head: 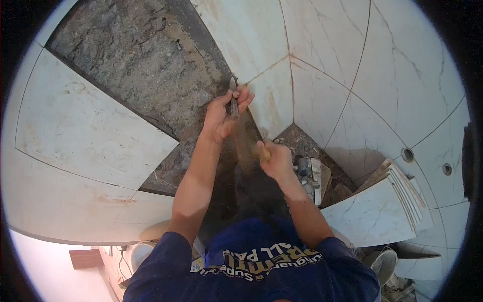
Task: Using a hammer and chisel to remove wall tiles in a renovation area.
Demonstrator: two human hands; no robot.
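My left hand (228,109) grips a short steel chisel (234,104). The chisel's pointed end rests at the seam where the rough mortar bed (151,68) meets the light wall tile (230,30). Lower right of it, my right hand (276,158) is closed on a yellowish tool handle (263,153). The tool's head is blurred by motion below my left hand, so its exact kind cannot be told. A large pale tile (90,124) borders the mortar bed on the left.
A stack of marbled tiles (373,211) leans at the right. Rubble and tile offcuts (319,181) fill the corner by my right forearm. Buckets stand at the lower left (141,253) and lower right (385,264). Round holes (407,154) pierce the right wall.
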